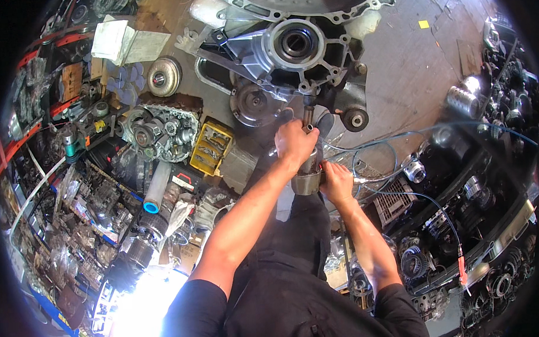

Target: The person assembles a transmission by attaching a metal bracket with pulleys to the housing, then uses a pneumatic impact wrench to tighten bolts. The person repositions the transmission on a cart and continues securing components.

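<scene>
My two hands hold an air impact wrench in front of my body, its nose pointing away from me. My left hand is closed round the front part of the tool. My right hand grips the handle at the side, where a hose joins. From the nose a socket extension reaches to the lower edge of a large metal gearbox housing. Whether the socket sits on a bolt there is too small to tell. A round bore with a dark bearing faces up in the housing.
A blue air hose loops across the right side. To the left lie a yellow parts box, an opened gear assembly and a round torque converter. Racks crowded with metal parts line both sides. A grey crate stands at the right.
</scene>
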Motion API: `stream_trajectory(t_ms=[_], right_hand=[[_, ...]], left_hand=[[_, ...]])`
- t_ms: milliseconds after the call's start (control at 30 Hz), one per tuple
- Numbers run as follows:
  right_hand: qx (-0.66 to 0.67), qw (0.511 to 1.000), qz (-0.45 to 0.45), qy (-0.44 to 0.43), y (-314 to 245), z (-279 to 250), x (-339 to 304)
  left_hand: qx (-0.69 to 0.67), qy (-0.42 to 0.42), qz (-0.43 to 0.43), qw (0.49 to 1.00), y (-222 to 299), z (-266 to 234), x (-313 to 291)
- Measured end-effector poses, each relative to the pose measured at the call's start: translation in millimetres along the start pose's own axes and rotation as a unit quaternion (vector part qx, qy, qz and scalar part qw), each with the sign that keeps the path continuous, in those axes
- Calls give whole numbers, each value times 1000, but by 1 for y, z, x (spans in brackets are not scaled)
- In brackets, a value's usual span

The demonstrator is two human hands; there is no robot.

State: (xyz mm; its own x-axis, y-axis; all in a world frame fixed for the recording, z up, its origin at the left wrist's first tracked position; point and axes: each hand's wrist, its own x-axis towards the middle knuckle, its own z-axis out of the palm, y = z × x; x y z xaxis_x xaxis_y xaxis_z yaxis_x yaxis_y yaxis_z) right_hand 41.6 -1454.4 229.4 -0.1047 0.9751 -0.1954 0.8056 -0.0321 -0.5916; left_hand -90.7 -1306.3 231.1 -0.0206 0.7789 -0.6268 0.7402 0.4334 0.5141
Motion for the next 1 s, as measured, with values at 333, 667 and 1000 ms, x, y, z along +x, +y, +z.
stream_trajectory(t_ms=[333,667,1000], right_hand=[[15,999,26,-33,1,2,-1],[21,998,38,-45,1,-2,3],[87,995,37,-40,-3,-3,8]], left_hand=[[-6,-10,-23,1000,5,-5,1],[-22,-19,-9,1000,2,-2,4],[-20,-48,-40,998,4,-8,6]])
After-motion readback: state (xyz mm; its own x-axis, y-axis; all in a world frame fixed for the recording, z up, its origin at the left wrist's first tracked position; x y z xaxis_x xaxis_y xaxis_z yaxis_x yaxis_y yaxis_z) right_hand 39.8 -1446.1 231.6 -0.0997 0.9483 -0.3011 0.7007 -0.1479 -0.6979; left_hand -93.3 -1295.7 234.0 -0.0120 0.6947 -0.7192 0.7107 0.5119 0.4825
